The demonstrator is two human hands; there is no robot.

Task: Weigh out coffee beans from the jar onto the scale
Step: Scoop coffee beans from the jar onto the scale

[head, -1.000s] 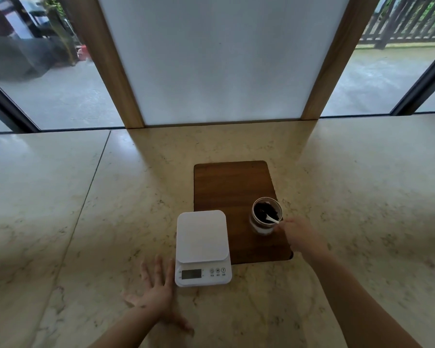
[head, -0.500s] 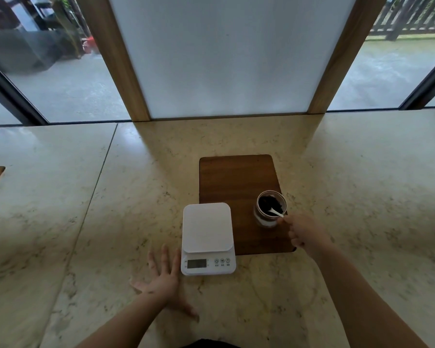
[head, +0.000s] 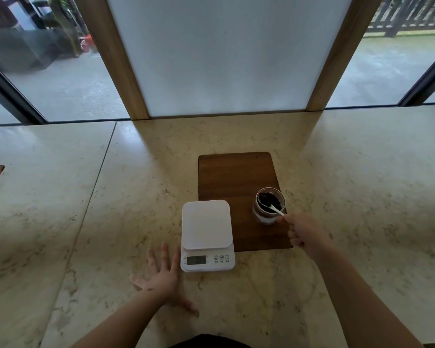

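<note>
Right hand (head: 305,233) grip pinching spoon (head: 271,208) handle in jar (head: 269,205); left hand (head: 161,277) flat; I'd scoop gently, beans loose, jar glass

White scale (head: 206,227); dark brown beans in clear jar (head: 269,209); white spoon (head: 274,209); brown wood-grain board (head: 236,177); cream, grey-veined marble counter (head: 111,209).

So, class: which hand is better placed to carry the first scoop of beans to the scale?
Right. The right hand already pinches the white spoon in the jar; the left hand lies flat on the counter beside the scale.
</note>
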